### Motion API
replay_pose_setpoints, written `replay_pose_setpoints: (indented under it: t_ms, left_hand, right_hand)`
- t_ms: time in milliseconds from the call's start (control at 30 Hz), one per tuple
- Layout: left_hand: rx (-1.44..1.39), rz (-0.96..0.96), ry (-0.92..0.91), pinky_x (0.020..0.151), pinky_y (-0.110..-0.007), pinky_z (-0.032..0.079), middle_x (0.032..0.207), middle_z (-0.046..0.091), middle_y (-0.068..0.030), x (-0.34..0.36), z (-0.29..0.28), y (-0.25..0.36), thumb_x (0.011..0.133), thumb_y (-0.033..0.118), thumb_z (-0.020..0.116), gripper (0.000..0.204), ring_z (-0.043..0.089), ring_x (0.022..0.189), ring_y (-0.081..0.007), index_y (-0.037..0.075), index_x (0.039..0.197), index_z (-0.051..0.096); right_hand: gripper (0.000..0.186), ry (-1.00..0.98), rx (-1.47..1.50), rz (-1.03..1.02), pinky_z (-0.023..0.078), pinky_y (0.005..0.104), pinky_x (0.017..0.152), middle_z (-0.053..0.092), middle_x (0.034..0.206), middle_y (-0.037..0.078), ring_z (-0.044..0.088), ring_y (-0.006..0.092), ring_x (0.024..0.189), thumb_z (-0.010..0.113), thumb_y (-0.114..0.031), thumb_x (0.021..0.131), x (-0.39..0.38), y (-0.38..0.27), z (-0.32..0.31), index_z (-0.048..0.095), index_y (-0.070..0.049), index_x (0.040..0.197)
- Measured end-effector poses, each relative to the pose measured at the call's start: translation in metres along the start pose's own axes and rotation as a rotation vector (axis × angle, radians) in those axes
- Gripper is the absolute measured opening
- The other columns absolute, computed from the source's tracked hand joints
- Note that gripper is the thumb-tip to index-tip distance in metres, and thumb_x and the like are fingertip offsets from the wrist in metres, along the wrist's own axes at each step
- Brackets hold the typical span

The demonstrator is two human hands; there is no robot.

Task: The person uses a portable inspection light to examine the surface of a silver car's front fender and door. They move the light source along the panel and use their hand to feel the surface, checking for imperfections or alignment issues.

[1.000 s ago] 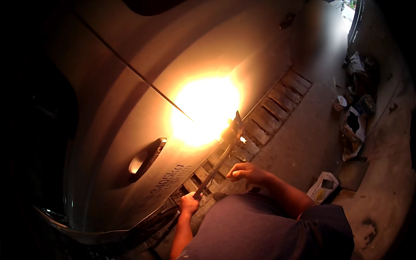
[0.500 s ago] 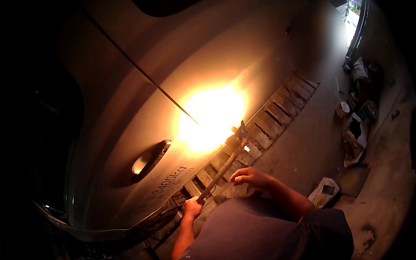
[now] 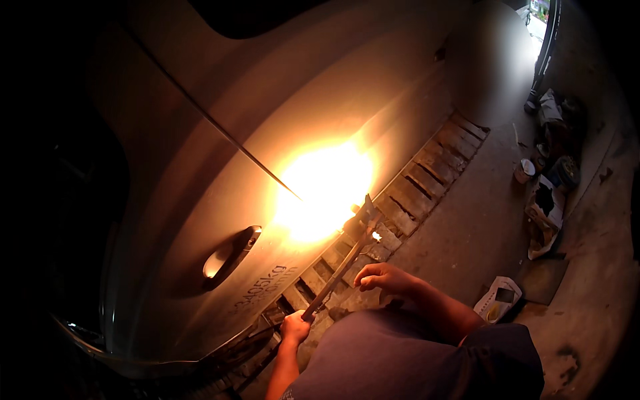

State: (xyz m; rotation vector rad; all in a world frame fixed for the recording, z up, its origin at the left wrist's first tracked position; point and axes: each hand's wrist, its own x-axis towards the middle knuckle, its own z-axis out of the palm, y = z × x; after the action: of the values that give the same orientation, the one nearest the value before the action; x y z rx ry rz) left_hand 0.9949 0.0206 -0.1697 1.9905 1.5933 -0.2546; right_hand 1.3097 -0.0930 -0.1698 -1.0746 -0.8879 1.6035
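Note:
My left hand (image 3: 295, 327) is wrapped round the lower end of a long-handled lamp (image 3: 339, 277). Its dark head is tilted close to a pale vehicle side panel (image 3: 193, 173), where a glaring yellow-white glow washes out the surface; whether the head touches it cannot be seen. A small bright spot shows on the near side of the head. My right hand (image 3: 387, 279) hangs to the right of the handle, apart from it, fingers loosely bent with nothing visible in them. Left of the glow are a dark door handle (image 3: 232, 259) and a vertical door seam (image 3: 217, 125).
A slatted floor grating (image 3: 417, 183) runs along the vehicle's foot. To the right on the concrete floor (image 3: 467, 220) lie a white carton (image 3: 499, 299), a flat board (image 3: 543, 280), a small white tub (image 3: 524, 171), a dark can (image 3: 565, 173) and a torn white bag (image 3: 545, 217).
The panel, glow and lamp sit slightly lower in view. My left hand still grips the handle, and my right hand has barely moved.

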Motion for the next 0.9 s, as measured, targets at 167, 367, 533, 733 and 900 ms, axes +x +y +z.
replay_pose_setpoints:
  t_ms: [167,367,533,733,900]
  left_hand:
    - [-0.012,0.004,0.006,0.076,-0.042,0.051,0.086,0.071,-0.0117,-0.001,-0.002,0.002,0.08,0.044,0.069,0.032,0.068,0.087,-0.0318,0.018,0.097,0.074]
    - [0.028,0.02,0.024,0.076,-0.043,0.051,0.088,0.071,-0.0124,-0.002,-0.004,0.004,0.079,0.045,0.07,0.032,0.068,0.087,-0.0329,0.019,0.097,0.074]
    - [0.011,0.035,0.039,0.076,-0.043,0.051,0.089,0.071,-0.0126,0.0,-0.004,0.003,0.08,0.045,0.07,0.031,0.068,0.087,-0.0333,0.02,0.097,0.074]
    - [0.028,0.022,0.047,0.077,-0.043,0.051,0.089,0.071,-0.0125,0.001,-0.004,0.005,0.08,0.045,0.07,0.03,0.068,0.089,-0.033,0.02,0.097,0.074]
    - [0.024,0.045,0.081,0.074,-0.042,0.051,0.084,0.07,-0.0109,0.002,-0.004,0.006,0.079,0.045,0.071,0.03,0.068,0.085,-0.0312,0.018,0.093,0.073]
  right_hand:
    - [0.023,0.012,-0.012,-0.008,0.047,0.0296,0.085,0.065,0.1,0.004,0.059,0.0124,0.093,0.059,-0.021,0.093,0.0,0.0,0.0,0.064,-0.004,0.108]
    - [0.023,0.012,0.015,-0.014,0.047,0.0293,0.085,0.065,0.1,0.003,0.059,0.012,0.092,0.059,-0.021,0.093,0.001,0.002,0.0,0.064,-0.004,0.108]
    - [0.023,0.016,0.022,0.016,0.047,0.0292,0.085,0.065,0.1,0.004,0.059,0.0121,0.093,0.059,-0.021,0.093,0.0,-0.004,0.001,0.063,-0.003,0.108]
    - [0.023,0.011,0.03,0.02,0.047,0.0295,0.085,0.065,0.101,0.004,0.059,0.0128,0.095,0.059,-0.021,0.093,-0.003,-0.009,0.001,0.063,-0.003,0.108]
    - [0.024,0.009,0.058,-0.003,0.047,0.0298,0.086,0.065,0.103,0.005,0.059,0.0133,0.096,0.059,-0.021,0.094,0.0,-0.001,-0.003,0.063,-0.003,0.109]
